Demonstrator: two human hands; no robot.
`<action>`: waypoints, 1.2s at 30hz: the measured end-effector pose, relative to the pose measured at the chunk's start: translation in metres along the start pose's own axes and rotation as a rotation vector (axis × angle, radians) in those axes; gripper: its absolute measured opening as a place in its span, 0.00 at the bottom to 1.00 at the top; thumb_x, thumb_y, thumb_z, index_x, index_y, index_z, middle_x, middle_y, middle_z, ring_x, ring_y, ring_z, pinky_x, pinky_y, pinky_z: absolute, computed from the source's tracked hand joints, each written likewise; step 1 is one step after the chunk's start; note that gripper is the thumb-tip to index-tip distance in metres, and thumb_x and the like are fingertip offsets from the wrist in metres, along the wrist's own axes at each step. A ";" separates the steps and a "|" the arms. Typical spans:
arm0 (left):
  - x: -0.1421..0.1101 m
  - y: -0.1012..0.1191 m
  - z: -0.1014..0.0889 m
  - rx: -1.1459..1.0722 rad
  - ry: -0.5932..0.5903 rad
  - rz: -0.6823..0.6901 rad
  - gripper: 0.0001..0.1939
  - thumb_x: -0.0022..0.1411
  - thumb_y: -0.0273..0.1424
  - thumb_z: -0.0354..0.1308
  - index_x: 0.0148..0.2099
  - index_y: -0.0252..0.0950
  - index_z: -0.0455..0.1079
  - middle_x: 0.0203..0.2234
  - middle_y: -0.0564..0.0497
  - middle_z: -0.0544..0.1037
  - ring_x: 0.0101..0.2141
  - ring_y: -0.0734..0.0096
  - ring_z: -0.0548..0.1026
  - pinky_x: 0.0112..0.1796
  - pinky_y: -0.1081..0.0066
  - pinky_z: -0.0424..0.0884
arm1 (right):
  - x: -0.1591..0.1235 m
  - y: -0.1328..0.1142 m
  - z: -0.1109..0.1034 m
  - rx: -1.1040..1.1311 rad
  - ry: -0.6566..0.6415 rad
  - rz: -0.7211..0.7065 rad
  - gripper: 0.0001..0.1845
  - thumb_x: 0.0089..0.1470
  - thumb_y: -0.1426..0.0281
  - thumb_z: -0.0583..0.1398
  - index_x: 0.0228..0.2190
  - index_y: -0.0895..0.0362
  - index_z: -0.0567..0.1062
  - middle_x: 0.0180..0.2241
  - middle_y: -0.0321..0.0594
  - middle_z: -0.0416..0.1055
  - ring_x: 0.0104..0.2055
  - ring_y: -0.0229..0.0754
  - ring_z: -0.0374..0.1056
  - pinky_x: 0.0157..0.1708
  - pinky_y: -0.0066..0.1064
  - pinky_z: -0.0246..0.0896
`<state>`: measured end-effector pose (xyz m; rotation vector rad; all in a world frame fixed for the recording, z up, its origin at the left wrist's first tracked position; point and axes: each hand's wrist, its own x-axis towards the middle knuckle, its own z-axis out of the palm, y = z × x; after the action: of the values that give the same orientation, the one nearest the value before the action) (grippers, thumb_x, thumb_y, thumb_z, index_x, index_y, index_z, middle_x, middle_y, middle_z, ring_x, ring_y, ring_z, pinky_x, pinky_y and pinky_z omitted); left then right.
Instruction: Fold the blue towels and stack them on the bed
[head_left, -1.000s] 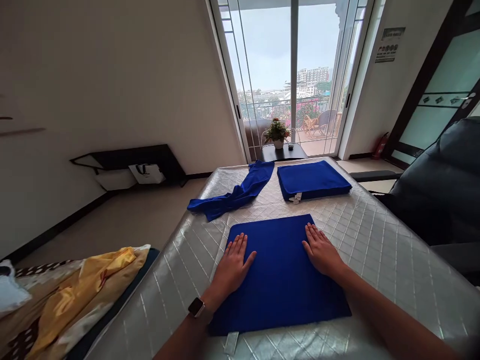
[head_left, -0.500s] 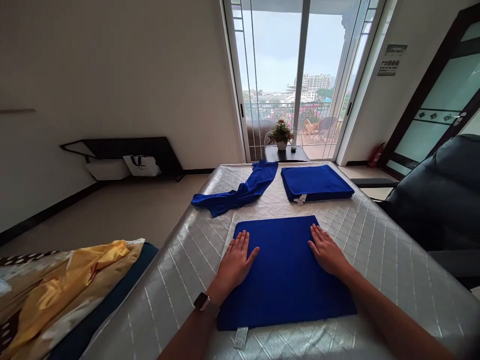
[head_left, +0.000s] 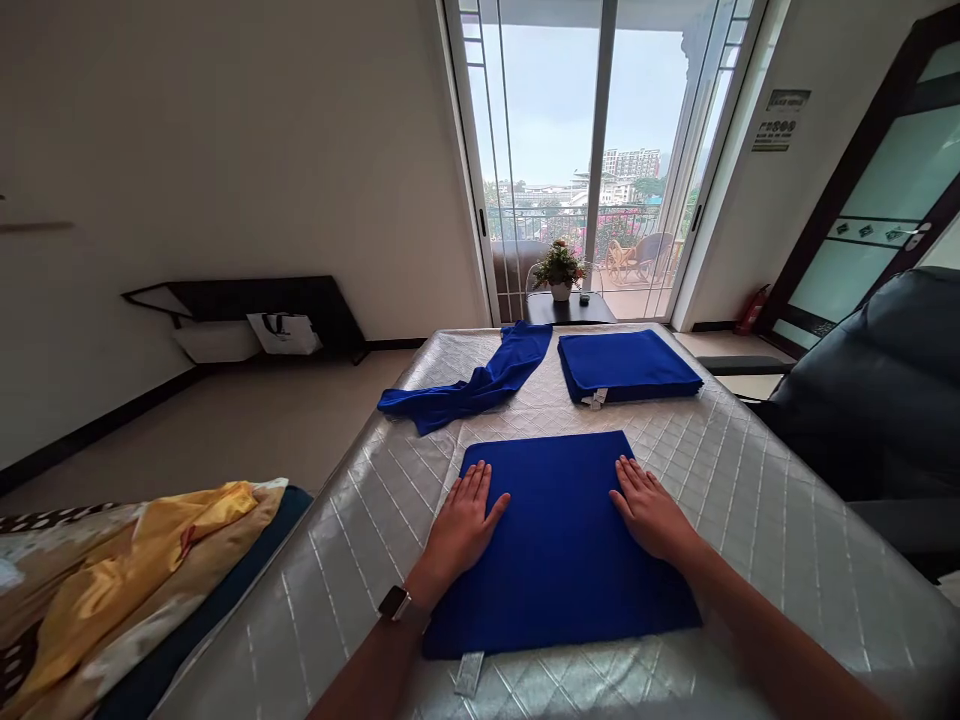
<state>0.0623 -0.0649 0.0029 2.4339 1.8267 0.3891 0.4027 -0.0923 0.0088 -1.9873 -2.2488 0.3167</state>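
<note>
A blue cloth (head_left: 559,550), folded into a flat rectangle, lies in front of me with a white label (head_left: 469,674) poking out at its near left edge. My left hand (head_left: 463,515) rests flat on the cloth's left side, thumb spread from the fingers. On the right side my right hand (head_left: 651,505) lies flat too, fingers stretched out, covering part of the edge. Beyond them is a stack of folded blue cloths (head_left: 630,362) with white tags at its front. Left of that stack lies a loose, crumpled blue cloth (head_left: 480,385).
Everything blue lies on a silver quilted mattress (head_left: 360,560). Patterned yellow and brown bedding (head_left: 150,570) is at the lower left. A black armchair (head_left: 877,400) stands on the right. Past the mattress are a small table (head_left: 571,310) with a potted plant (head_left: 559,270) and a glass sliding door.
Both hands stay flat on the folded cloth, with hardly any movement. The cloths on the mattress appear slightly further left in the view.
</note>
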 end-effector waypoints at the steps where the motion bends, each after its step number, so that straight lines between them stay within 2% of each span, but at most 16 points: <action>1: 0.001 0.000 0.000 -0.011 0.003 0.000 0.39 0.73 0.53 0.36 0.73 0.31 0.53 0.71 0.40 0.56 0.71 0.56 0.53 0.69 0.52 0.52 | 0.000 0.002 -0.001 0.012 0.013 -0.006 0.38 0.69 0.55 0.40 0.71 0.64 0.52 0.73 0.45 0.42 0.75 0.45 0.36 0.72 0.44 0.34; 4: 0.006 -0.004 -0.006 -0.047 0.044 -0.043 0.37 0.73 0.51 0.38 0.71 0.31 0.58 0.69 0.39 0.62 0.69 0.56 0.59 0.67 0.54 0.55 | 0.006 0.013 -0.010 0.084 0.093 -0.017 0.34 0.69 0.56 0.43 0.68 0.58 0.62 0.71 0.43 0.52 0.73 0.47 0.46 0.71 0.45 0.38; 6: 0.012 -0.013 -0.013 -0.066 0.099 -0.097 0.34 0.73 0.49 0.40 0.68 0.31 0.63 0.66 0.39 0.68 0.65 0.54 0.64 0.65 0.55 0.59 | 0.015 0.024 -0.020 0.167 0.160 0.005 0.30 0.69 0.57 0.45 0.62 0.54 0.71 0.67 0.41 0.63 0.69 0.47 0.57 0.68 0.41 0.48; 9: 0.030 -0.032 -0.025 -0.105 0.121 -0.154 0.28 0.71 0.44 0.43 0.62 0.33 0.71 0.59 0.39 0.74 0.59 0.52 0.71 0.62 0.55 0.63 | 0.037 0.041 -0.040 0.275 0.170 0.123 0.24 0.68 0.60 0.49 0.54 0.50 0.78 0.56 0.39 0.76 0.57 0.46 0.71 0.55 0.33 0.63; 11: 0.046 -0.045 -0.033 -0.130 0.102 -0.171 0.25 0.71 0.41 0.44 0.57 0.35 0.74 0.55 0.39 0.77 0.57 0.52 0.72 0.61 0.55 0.64 | 0.055 0.047 -0.050 0.287 0.145 0.215 0.21 0.66 0.61 0.52 0.52 0.50 0.80 0.51 0.40 0.79 0.52 0.46 0.74 0.49 0.31 0.65; 15: 0.077 -0.061 -0.039 -0.151 0.073 -0.222 0.21 0.69 0.38 0.46 0.49 0.35 0.78 0.49 0.39 0.80 0.52 0.54 0.76 0.56 0.59 0.68 | 0.086 0.047 -0.057 0.247 0.164 0.330 0.20 0.64 0.60 0.55 0.48 0.53 0.82 0.48 0.46 0.80 0.51 0.52 0.75 0.47 0.35 0.65; 19: 0.094 -0.061 -0.033 -0.188 0.056 -0.265 0.16 0.66 0.38 0.52 0.44 0.36 0.78 0.44 0.42 0.81 0.45 0.59 0.78 0.51 0.64 0.71 | 0.100 0.038 -0.047 0.238 0.200 0.379 0.19 0.63 0.58 0.56 0.45 0.52 0.82 0.46 0.46 0.81 0.50 0.51 0.75 0.47 0.35 0.64; 25: 0.102 -0.064 -0.025 -0.242 0.048 -0.305 0.12 0.60 0.38 0.58 0.38 0.36 0.78 0.39 0.45 0.80 0.43 0.59 0.78 0.50 0.64 0.71 | 0.104 0.044 -0.031 0.247 0.252 0.380 0.18 0.63 0.57 0.56 0.43 0.53 0.81 0.47 0.45 0.80 0.53 0.53 0.72 0.51 0.39 0.62; 30: 0.108 -0.068 -0.031 -0.295 0.001 -0.288 0.15 0.59 0.40 0.57 0.41 0.37 0.79 0.39 0.46 0.81 0.43 0.61 0.79 0.47 0.67 0.73 | 0.107 0.055 -0.027 0.300 0.230 0.338 0.18 0.62 0.57 0.57 0.42 0.51 0.82 0.44 0.42 0.81 0.50 0.49 0.74 0.46 0.34 0.63; 36: 0.107 -0.063 -0.036 -0.310 -0.002 -0.282 0.13 0.56 0.42 0.60 0.33 0.39 0.77 0.37 0.48 0.82 0.43 0.58 0.79 0.45 0.66 0.74 | 0.106 0.057 -0.025 0.325 0.241 0.329 0.16 0.61 0.58 0.58 0.41 0.50 0.83 0.43 0.40 0.81 0.50 0.48 0.74 0.46 0.34 0.64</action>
<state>0.0223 0.0519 0.0409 1.9442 1.9068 0.5939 0.4500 0.0211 0.0150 -2.0790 -1.6105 0.4182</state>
